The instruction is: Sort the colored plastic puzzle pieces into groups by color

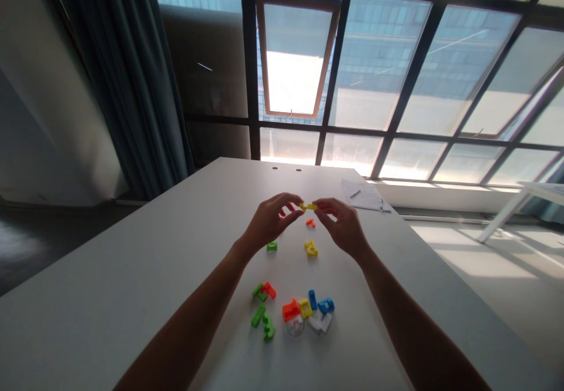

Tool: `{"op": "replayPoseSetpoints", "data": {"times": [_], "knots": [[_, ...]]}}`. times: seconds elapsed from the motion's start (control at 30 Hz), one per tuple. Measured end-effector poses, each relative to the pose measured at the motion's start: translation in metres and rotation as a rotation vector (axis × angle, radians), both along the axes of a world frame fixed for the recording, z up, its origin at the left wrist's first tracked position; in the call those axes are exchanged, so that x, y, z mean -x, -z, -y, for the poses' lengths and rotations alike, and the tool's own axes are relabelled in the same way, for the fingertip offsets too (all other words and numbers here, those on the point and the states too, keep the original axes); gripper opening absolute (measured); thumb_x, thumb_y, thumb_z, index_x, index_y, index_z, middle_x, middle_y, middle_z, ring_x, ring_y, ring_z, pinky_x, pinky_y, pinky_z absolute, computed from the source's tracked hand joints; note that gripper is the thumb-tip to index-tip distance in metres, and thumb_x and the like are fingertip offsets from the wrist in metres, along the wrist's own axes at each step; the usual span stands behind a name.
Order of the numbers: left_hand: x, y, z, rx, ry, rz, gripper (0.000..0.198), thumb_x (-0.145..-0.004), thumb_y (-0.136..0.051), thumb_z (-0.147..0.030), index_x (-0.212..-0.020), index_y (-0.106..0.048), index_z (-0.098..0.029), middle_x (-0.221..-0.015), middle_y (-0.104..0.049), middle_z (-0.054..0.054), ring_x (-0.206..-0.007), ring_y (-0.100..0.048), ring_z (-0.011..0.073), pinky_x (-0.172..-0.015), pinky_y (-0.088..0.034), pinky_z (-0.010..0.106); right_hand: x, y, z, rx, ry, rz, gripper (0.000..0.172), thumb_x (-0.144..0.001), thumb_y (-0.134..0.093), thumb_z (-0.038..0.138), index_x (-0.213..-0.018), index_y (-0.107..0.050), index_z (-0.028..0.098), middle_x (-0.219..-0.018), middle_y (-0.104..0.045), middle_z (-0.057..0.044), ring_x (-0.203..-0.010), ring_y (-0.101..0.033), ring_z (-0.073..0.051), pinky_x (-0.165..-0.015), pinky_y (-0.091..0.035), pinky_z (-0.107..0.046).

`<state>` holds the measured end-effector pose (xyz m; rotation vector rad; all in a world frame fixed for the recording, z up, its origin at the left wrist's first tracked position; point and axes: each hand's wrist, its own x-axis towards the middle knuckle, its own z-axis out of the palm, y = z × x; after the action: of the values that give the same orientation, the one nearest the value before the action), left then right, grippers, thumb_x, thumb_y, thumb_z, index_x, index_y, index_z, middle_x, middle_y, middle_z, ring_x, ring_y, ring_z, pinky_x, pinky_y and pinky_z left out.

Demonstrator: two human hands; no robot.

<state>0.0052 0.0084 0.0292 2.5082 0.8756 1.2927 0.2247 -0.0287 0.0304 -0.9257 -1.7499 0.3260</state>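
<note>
My left hand [271,219] and my right hand [341,222] meet above the white table [132,285], both pinching a small yellow block piece [308,206] between their fingertips. A red piece [288,208] shows inside my left hand's fingers. Below the hands lie a small orange piece [311,223], a green piece [272,246] and a yellow piece [311,249]. Nearer to me sits a cluster of green, orange, yellow, blue and white pieces [304,312].
Papers with a pen [363,194] lie at the table's far right corner. Two small holes [286,169] mark the far edge. Large windows [374,74] and a dark curtain [127,74] stand behind. A white table leg [506,215] is at right.
</note>
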Motion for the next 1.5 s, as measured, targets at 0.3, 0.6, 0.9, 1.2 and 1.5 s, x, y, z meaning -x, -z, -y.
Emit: {"op": "replayPoseSetpoints", "data": {"times": [0.3,0.6,0.9,1.2,1.5], "knots": [[-0.002,-0.002,0.003,-0.031,-0.004,0.007,0.037,-0.098,-0.061,-0.046,-0.126,-0.061,-0.022,-0.104,-0.072,0.004,-0.083,-0.071,0.0143,-0.067,-0.061,0.025,0.002,0.0,0.0,0.037,0.03,-0.037,0.029,-0.095,-0.067,0.045,-0.104,-0.075,0.019,-0.098,-0.078,-0.009,-0.089,-0.075,-0.023,-0.081,-0.064,-0.038],[-0.002,0.0,0.0,-0.012,-0.007,-0.039,0.041,-0.099,-0.058,-0.05,-0.129,-0.065,-0.023,-0.099,-0.075,0.004,-0.078,-0.072,0.0152,-0.07,-0.062,0.028,-0.008,0.0,-0.003,-0.046,0.021,0.132,0.029,-0.097,-0.064,0.041,-0.117,-0.072,0.021,-0.11,-0.076,-0.009,-0.085,-0.074,-0.021,-0.075,-0.063,-0.035],[-0.005,0.001,-0.001,0.044,-0.053,-0.073,0.058,-0.099,-0.059,-0.05,-0.15,-0.047,-0.025,-0.102,-0.077,0.004,-0.078,-0.074,0.0166,-0.07,-0.063,0.03,-0.013,0.001,-0.007,-0.252,0.105,0.171,0.015,-0.098,-0.063,0.03,-0.108,-0.069,0.021,-0.102,-0.074,-0.006,-0.078,-0.069,-0.017,-0.07,-0.058,-0.03],[-0.001,0.004,-0.005,0.072,-0.148,-0.088,0.037,-0.099,-0.06,-0.039,-0.133,-0.064,-0.026,-0.088,-0.077,0.0,-0.071,-0.073,0.0151,-0.069,-0.062,0.029,-0.041,0.105,-0.073,0.331,0.393,0.579,0.012,-0.092,-0.063,0.017,-0.097,-0.073,0.021,-0.098,-0.077,-0.006,-0.085,-0.07,-0.018,-0.081,-0.048,-0.026],[0.0,0.003,-0.007,0.099,-0.147,-0.107,0.03,-0.098,-0.059,-0.04,-0.12,-0.072,-0.025,-0.085,-0.078,0.0,-0.068,-0.073,0.0147,-0.067,-0.06,0.026,-0.043,0.141,-0.074,0.4,0.372,0.7,0.034,-0.099,-0.05,0.019,-0.125,-0.072,0.022,-0.122,-0.072,-0.01,-0.107,-0.066,-0.02,-0.094,-0.043,-0.028]]}}
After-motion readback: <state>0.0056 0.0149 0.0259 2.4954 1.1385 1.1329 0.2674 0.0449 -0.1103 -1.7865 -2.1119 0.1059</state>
